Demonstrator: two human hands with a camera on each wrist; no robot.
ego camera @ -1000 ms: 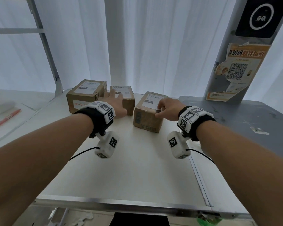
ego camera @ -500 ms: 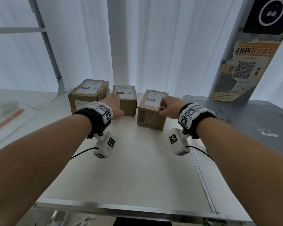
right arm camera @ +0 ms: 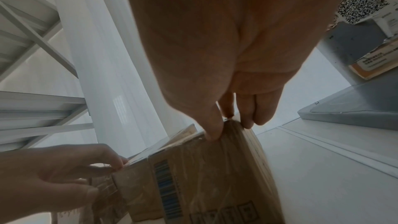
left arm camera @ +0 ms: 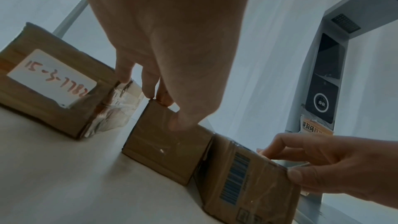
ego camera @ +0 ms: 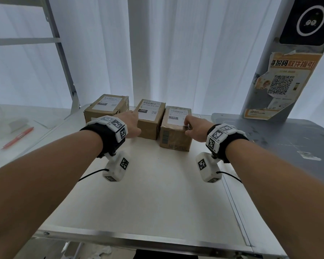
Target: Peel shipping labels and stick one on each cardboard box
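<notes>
Left hand [ego camera: 132, 124]: your fingers curl over the middle box [ego camera: 150, 119], thumb on its front.
Right hand [ego camera: 195, 128]: you pinch the right box [ego camera: 176, 135] at its top near corner.

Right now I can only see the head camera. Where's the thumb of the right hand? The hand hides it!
Observer: The right wrist camera shows the right hand pinching the right box, with the thumb on its front and the fingers on top.
Operator: And the left thumb?
Observer: The left hand rests it on the front of the middle box.
Operator: What's behind the left wrist?
Observer: A white sticker with red handwriting, on the front of the left box.
</notes>
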